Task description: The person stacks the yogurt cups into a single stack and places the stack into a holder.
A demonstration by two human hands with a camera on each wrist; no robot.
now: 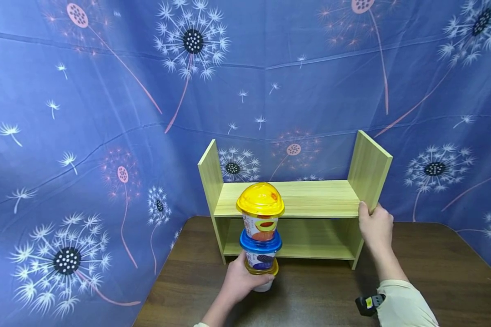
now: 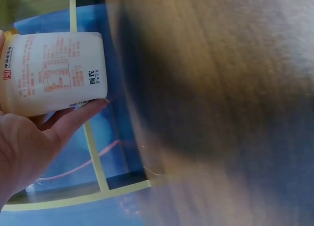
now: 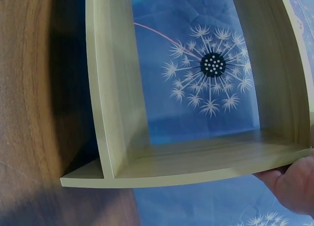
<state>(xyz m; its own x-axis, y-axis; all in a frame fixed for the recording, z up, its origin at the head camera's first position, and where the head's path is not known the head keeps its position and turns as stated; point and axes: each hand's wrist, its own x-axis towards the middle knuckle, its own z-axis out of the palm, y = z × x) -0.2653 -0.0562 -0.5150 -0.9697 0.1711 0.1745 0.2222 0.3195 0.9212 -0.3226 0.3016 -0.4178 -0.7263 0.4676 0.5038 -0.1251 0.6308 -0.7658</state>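
My left hand [image 1: 242, 278] holds a stack of three lidded plastic cups in front of the shelf. Its fingers and thumb wrap the bottom cup [image 2: 61, 71], which is white with orange print and has a yellow lid. On that sits a cup with a blue lid [image 1: 261, 243] and a dark fruit picture. A cup with a yellow domed lid [image 1: 261, 200] tops the stack. My right hand [image 1: 376, 227] grips the right side panel [image 1: 368, 168] of the light wooden shelf [image 1: 307, 197], near the height of its upper board. Most fingers are hidden behind the panel.
The shelf has two boards and an open back, and stands on a dark brown table [image 1: 311, 299]. A blue curtain [image 1: 237, 91] with dandelion prints hangs behind and to the left. A black device [image 1: 368, 304] is on my right wrist.
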